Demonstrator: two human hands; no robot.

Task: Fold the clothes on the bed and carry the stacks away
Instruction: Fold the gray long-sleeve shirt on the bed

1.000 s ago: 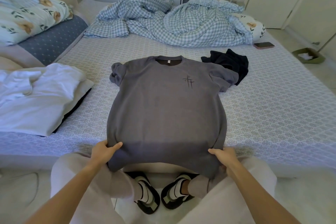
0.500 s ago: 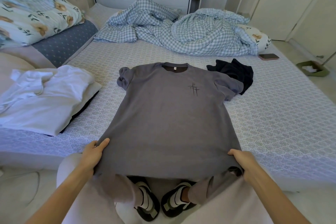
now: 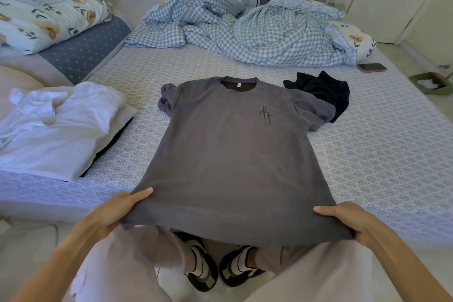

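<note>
A grey T-shirt [image 3: 235, 154] with a small dark chest mark lies front up on the bed [image 3: 382, 154], collar away from me, its hem pulled taut off the near edge. My left hand [image 3: 115, 213] pinches the hem's left corner, thumb on top. My right hand [image 3: 353, 220] pinches the right corner the same way. A dark garment [image 3: 323, 91] lies crumpled beside the shirt's right sleeve. A stack of white and pale clothes [image 3: 56, 130] sits on the bed at the left.
A rumpled blue checked duvet [image 3: 245, 29] covers the far side of the bed. Floral and blue pillows [image 3: 49, 19] are piled at the far left. A phone [image 3: 371, 67] lies near the right edge. My shoes [image 3: 220, 267] stand on the floor below the hem.
Both hands have pulled the hem wider and toward me, so the shirt lies flatter and more stretched. My view has risen and then dipped back a little.
</note>
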